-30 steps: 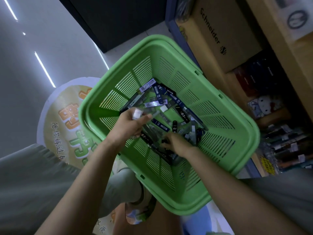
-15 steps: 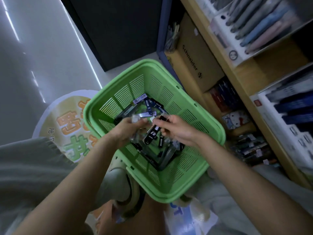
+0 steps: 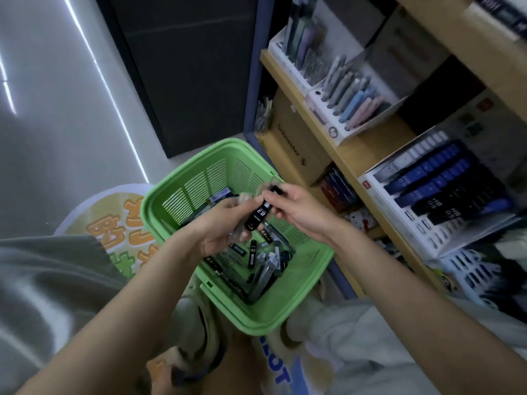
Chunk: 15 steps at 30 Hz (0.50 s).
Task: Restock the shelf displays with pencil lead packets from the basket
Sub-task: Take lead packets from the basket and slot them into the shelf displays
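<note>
A: Obs.: right hand (image 3: 299, 209) pinches one black lead packet (image 3: 258, 218) by its upper end. Left hand (image 3: 219, 226) curls round a clutch of clear packets. Both hands are over the green basket (image 3: 285, 323).

B: Handling advice?

A: Read the grade mark first, then match it to a row. The basket holds many loose packets (image 3: 256, 258), jumbled. The white shelf display (image 3: 382, 201) holds blue and black rows; front slots look unfilled.

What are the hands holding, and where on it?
Right hand pinches a black lead packet near its upper end; left hand grips several clear packets, exact hold blurred.
</note>
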### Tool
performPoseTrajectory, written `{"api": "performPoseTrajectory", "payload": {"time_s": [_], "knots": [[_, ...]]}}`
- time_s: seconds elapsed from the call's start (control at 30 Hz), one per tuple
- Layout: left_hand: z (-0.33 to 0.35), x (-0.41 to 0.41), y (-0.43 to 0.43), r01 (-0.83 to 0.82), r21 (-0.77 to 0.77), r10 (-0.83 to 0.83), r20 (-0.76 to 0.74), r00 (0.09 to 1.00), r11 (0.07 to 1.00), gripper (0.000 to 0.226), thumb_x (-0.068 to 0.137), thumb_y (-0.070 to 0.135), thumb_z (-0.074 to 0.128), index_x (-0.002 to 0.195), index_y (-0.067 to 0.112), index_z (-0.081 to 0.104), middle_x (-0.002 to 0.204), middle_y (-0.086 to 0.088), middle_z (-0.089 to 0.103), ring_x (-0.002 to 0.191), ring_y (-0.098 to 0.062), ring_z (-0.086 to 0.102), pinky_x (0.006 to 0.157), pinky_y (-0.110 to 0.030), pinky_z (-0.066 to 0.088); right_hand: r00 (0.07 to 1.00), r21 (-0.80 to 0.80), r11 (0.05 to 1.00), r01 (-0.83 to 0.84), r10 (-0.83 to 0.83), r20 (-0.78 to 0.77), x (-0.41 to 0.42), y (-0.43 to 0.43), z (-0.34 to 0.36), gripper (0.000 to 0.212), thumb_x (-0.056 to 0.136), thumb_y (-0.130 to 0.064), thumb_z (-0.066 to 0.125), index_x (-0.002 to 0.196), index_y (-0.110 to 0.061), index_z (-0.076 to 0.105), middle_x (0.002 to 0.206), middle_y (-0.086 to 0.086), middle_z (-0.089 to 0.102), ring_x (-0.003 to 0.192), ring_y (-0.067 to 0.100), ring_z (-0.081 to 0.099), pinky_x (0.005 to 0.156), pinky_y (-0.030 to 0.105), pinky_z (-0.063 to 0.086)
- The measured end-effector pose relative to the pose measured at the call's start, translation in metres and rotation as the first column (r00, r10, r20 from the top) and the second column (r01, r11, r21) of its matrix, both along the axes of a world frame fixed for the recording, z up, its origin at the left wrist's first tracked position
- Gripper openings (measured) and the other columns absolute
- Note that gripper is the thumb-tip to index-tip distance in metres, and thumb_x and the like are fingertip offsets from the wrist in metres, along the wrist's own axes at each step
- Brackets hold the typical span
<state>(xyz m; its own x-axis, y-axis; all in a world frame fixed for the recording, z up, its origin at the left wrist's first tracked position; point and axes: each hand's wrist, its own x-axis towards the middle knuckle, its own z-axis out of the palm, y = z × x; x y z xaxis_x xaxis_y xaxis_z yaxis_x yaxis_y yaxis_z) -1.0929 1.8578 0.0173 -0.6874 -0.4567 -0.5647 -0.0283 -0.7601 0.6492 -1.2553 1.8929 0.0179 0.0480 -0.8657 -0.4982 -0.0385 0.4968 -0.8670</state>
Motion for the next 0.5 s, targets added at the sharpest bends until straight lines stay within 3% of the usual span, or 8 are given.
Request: {"api": "performPoseTrajectory", "payload": {"time_s": [0.1,0.2,0.4,0.5], "knots": [[0.01,-0.01,0.01,-0.086,-0.114,0.093,0.061,0.994,0.99,0.024,0.095,0.028,0.051,0.107,0.007,0.054,0.089,-0.009,0.063,0.06,-0.01,0.055,0.041,-0.016,0.043,0.963,-0.117,0.981,0.156,-0.178,-0.203,0.01,0.016,0.014,0.019,0.094,-0.029,0.057,0.1,-0.014,0.067,0.082,-0.003,0.065,0.066,0.0,0.056,0.067,0.014,0.047],[0.024,-0.021,0.023,-0.182,-0.272,0.217,0.105,0.971,0.945,0.022,0.096,0.027,0.051,0.105,0.007,0.056,0.085,-0.008,0.065,0.062,-0.014,0.058,0.046,-0.019,0.047,0.916,-0.146,0.931,0.336,-0.359,-0.18,0.019,0.033,0.029,0.019,0.092,-0.033,0.059,0.091,-0.017,0.069,0.082,-0.006,0.07,0.073,0.001,0.063,0.064,0.011,0.049],[0.066,-0.041,0.04,-0.161,-0.548,0.242,0.079,0.967,0.821,0.012,0.097,0.02,0.052,0.095,0.009,0.057,0.065,-0.003,0.064,0.041,-0.007,0.056,0.038,-0.018,0.043,0.819,-0.212,0.834,0.51,-0.546,-0.179,0.012,0.052,0.059,0.032,0.093,-0.041,0.055,0.094,-0.012,0.068,0.094,0.003,0.073,0.093,0.02,0.067,0.09,0.037,0.051],[0.09,-0.055,0.038,-0.162,-0.634,0.232,0.028,0.972,0.756,0.011,0.097,0.018,0.052,0.095,0.009,0.059,0.069,-0.005,0.065,0.043,-0.008,0.057,0.039,-0.02,0.044,0.782,-0.283,0.79,0.544,-0.6,-0.171,-0.001,0.058,0.081,0.032,0.093,-0.041,0.056,0.088,-0.012,0.069,0.09,0.008,0.073,0.093,0.029,0.068,0.093,0.051,0.05]]}}
